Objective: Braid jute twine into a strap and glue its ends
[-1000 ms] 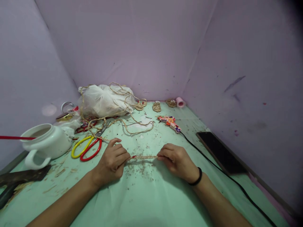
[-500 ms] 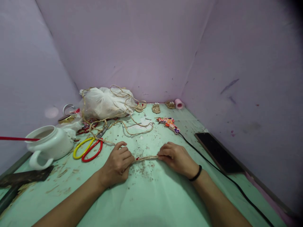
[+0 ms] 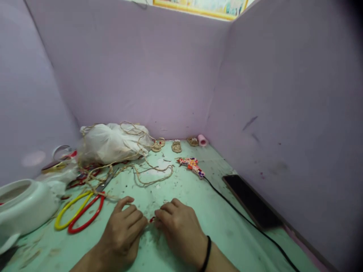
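Observation:
My left hand (image 3: 124, 228) and my right hand (image 3: 181, 232) are close together above the table, with a short bit of tan jute cord showing between them. On that bit sits a small red mark (image 3: 152, 219). Fingers of both hands are closed on the cord; the left index finger sticks up a little. My palms hide most of the held part. From the left hand the cord (image 3: 112, 197) trails back past the scissors (image 3: 100, 209), which have one yellow and one red handle. Further back, a loose loop of the same cord lies on the green cloth.
Behind stand a white plastic bag (image 3: 113, 143), small woven sandals (image 3: 176, 146) and a pink spool (image 3: 202, 140). A flower-patterned glue gun (image 3: 191, 165) trails a black cable past a phone (image 3: 251, 200) on the right. At left is a white pot (image 3: 36, 207). Lilac walls enclose the table.
My right hand has slid left along the cord, so the visible stretch between the hands is much shorter. The camera view has tilted up and turned right.

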The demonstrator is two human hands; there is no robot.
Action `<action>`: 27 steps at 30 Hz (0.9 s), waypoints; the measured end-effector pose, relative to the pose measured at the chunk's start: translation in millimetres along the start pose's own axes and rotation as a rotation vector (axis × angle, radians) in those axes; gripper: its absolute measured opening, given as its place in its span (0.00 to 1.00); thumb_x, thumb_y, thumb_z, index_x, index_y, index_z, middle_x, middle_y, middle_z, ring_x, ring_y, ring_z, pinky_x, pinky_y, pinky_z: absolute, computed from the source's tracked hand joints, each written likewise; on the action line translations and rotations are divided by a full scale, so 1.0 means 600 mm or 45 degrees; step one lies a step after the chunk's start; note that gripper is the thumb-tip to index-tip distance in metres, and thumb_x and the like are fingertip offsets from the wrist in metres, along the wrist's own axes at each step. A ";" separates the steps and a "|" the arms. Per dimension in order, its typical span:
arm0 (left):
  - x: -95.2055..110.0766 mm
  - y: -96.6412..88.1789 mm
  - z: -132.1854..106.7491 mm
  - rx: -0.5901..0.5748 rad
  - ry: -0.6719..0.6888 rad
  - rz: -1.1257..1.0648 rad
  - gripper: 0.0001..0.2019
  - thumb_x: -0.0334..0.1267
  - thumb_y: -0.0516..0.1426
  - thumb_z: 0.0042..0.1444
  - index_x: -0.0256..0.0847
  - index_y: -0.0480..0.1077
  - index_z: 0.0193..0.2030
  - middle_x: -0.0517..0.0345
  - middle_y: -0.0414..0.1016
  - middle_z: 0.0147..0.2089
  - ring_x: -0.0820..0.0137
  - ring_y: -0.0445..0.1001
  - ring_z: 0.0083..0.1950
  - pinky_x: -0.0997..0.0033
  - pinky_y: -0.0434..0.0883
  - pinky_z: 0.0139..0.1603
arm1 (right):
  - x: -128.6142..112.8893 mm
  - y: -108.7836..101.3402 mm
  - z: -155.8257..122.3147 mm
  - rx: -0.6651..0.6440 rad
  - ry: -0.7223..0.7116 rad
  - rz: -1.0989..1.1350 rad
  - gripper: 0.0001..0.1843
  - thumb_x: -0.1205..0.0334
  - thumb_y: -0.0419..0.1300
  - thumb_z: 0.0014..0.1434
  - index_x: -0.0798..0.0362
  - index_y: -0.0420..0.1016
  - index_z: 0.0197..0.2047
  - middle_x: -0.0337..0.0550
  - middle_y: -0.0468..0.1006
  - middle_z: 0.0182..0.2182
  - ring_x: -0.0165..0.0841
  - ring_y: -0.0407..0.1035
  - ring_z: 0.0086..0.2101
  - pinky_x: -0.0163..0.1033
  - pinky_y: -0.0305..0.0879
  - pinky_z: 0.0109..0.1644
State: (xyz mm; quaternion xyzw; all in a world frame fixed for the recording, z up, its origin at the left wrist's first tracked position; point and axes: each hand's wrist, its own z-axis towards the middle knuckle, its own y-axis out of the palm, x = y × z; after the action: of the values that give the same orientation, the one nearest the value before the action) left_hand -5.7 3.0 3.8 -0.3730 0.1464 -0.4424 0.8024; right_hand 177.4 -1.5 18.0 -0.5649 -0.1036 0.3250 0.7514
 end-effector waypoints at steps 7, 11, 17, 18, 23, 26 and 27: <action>-0.003 -0.004 0.000 -0.021 -0.009 0.002 0.09 0.23 0.52 0.51 0.40 0.69 0.32 0.61 0.69 0.23 0.72 0.66 0.27 0.57 0.62 0.47 | 0.003 0.010 -0.006 0.001 -0.004 -0.009 0.05 0.64 0.56 0.58 0.50 0.73 0.31 0.37 0.77 0.28 0.34 0.66 0.33 0.35 0.55 0.26; 0.000 -0.006 0.003 0.054 -0.004 -0.047 0.09 0.23 0.51 0.50 0.40 0.69 0.30 0.61 0.66 0.21 0.72 0.65 0.26 0.56 0.62 0.47 | -0.004 0.026 -0.004 -0.040 0.030 -0.078 0.05 0.71 0.59 0.50 0.52 0.71 0.31 0.38 0.77 0.26 0.33 0.69 0.27 0.35 0.55 0.24; -0.009 0.003 0.002 0.108 0.085 0.070 0.09 0.24 0.50 0.51 0.40 0.67 0.28 0.62 0.65 0.20 0.72 0.64 0.25 0.58 0.63 0.46 | 0.001 0.050 0.002 0.060 -0.054 -0.183 0.05 0.68 0.62 0.48 0.51 0.70 0.31 0.38 0.77 0.25 0.33 0.71 0.25 0.34 0.53 0.20; -0.012 0.008 0.000 0.144 0.108 0.094 0.10 0.24 0.49 0.52 0.41 0.66 0.27 0.63 0.65 0.19 0.72 0.63 0.24 0.59 0.63 0.46 | 0.002 0.054 0.002 0.071 -0.069 -0.212 0.05 0.66 0.62 0.48 0.51 0.70 0.30 0.37 0.77 0.24 0.32 0.71 0.24 0.35 0.52 0.19; -0.025 0.033 -0.004 0.325 0.195 0.220 0.14 0.26 0.46 0.55 0.42 0.64 0.23 0.66 0.60 0.16 0.73 0.60 0.20 0.61 0.62 0.45 | 0.009 0.071 0.006 0.108 -0.094 -0.300 0.05 0.63 0.64 0.49 0.50 0.71 0.27 0.35 0.76 0.21 0.30 0.69 0.19 0.36 0.45 0.15; -0.026 0.034 -0.004 0.320 0.186 0.226 0.13 0.26 0.46 0.55 0.42 0.63 0.23 0.65 0.61 0.15 0.73 0.60 0.20 0.61 0.63 0.44 | 0.011 0.069 0.008 0.117 -0.102 -0.305 0.05 0.61 0.65 0.49 0.50 0.71 0.27 0.34 0.76 0.21 0.30 0.69 0.19 0.36 0.45 0.15; -0.026 0.033 -0.004 0.309 0.182 0.226 0.13 0.26 0.46 0.55 0.42 0.63 0.23 0.65 0.61 0.16 0.73 0.60 0.20 0.61 0.64 0.44 | 0.011 0.067 0.008 0.117 -0.102 -0.305 0.05 0.61 0.65 0.49 0.50 0.72 0.27 0.34 0.76 0.21 0.30 0.70 0.20 0.36 0.45 0.15</action>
State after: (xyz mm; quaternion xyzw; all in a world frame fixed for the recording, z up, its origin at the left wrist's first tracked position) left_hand -4.0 21.3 -13.6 -0.2265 0.1808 -0.4095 0.8651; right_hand 165.2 12.5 -18.7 -0.5001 -0.1851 0.2597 0.8051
